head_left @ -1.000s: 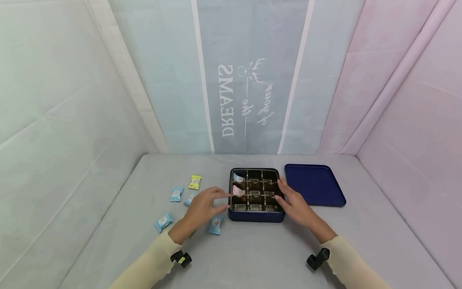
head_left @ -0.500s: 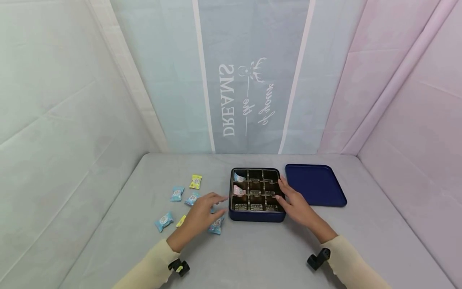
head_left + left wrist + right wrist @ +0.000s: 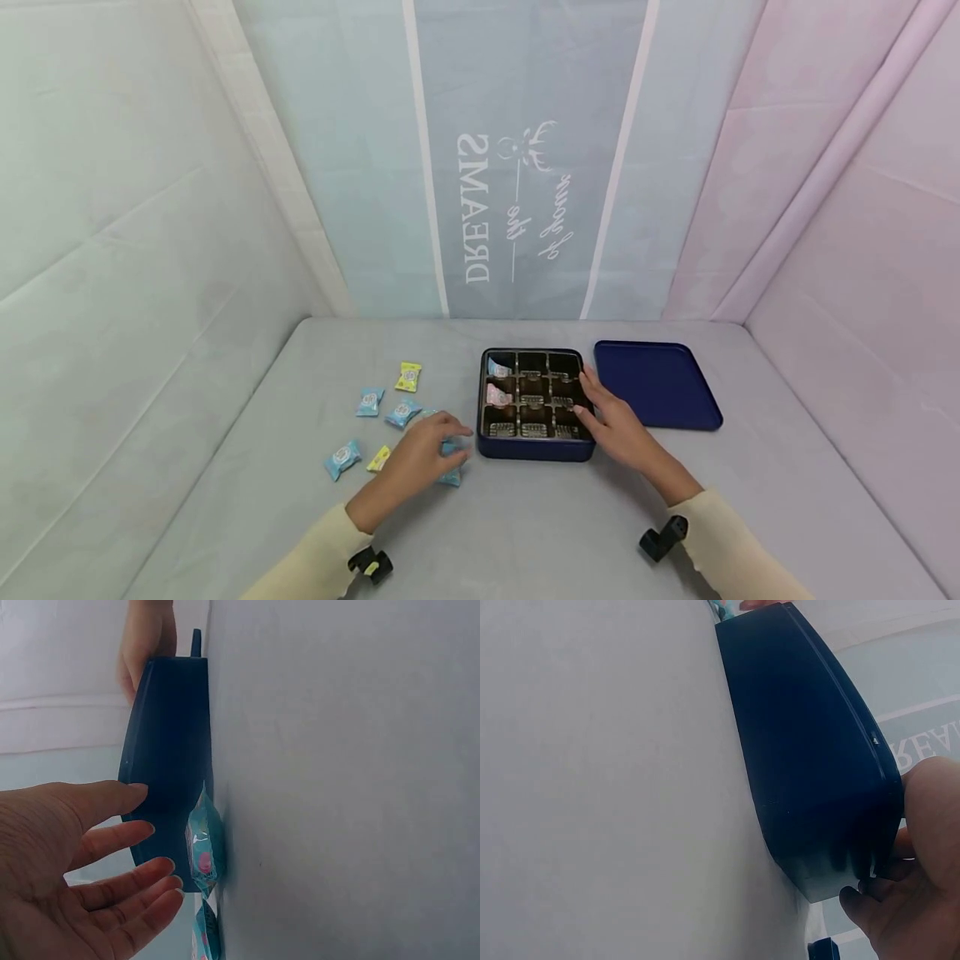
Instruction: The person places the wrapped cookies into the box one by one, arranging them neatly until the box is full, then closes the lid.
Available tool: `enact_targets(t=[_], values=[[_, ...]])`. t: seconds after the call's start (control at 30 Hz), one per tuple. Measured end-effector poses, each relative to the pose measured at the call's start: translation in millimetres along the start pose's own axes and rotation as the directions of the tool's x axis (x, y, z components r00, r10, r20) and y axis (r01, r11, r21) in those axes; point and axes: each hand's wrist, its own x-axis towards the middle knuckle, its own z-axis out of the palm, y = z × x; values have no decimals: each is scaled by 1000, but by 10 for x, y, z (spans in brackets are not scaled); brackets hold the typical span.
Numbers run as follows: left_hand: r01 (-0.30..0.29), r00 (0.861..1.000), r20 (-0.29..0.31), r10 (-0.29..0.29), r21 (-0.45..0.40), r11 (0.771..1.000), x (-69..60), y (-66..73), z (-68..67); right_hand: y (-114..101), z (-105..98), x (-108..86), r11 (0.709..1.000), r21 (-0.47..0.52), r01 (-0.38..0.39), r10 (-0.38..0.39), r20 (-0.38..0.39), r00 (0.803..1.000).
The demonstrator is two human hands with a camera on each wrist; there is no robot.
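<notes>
A dark blue tin (image 3: 534, 450) with a black divided insert stands on the table. A blue wrapped candy (image 3: 499, 367) lies in its back left compartment, and a pink wrapped candy (image 3: 498, 395) in the middle left one. My right hand (image 3: 621, 427) holds the tin at its right side, thumb over the rim and fingers along the outside. Left of the tin, my left hand (image 3: 418, 460) hovers with fingers spread and nothing in them. Partly hidden beneath it is a blue wrapped candy (image 3: 452, 478); the left wrist view shows this candy (image 3: 205, 844) apart from the fingers.
Several other wrapped candies lie left of the tin, among them a blue candy (image 3: 342, 459), a yellow candy (image 3: 408, 377) and another yellow candy (image 3: 378, 459). A dark blue lid (image 3: 658, 383) lies flat to the right. Fabric walls (image 3: 150, 250) enclose the table's sides and back.
My left hand has drawn back from the tin's left edge, moving toward the front and down over the nearby blue candy. My right hand has stayed at the tin.
</notes>
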Motion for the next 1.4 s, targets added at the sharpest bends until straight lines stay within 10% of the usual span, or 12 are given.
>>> enact_targets(t=[0.5,1.0,1.4], values=[[16,994,106,-19,33,999,-16,-1,68,-8,-20,7,1000,0,1,-1,-5,1000],[-112,974,204,102,42,993,-23,-40,60,-2,-8,-2,1000,0,12,-12,-18,1000],[-268,931,243,273,-56,962,-37,-22,49,-29,-20,5,1000,9,-9,9,-2,1000]])
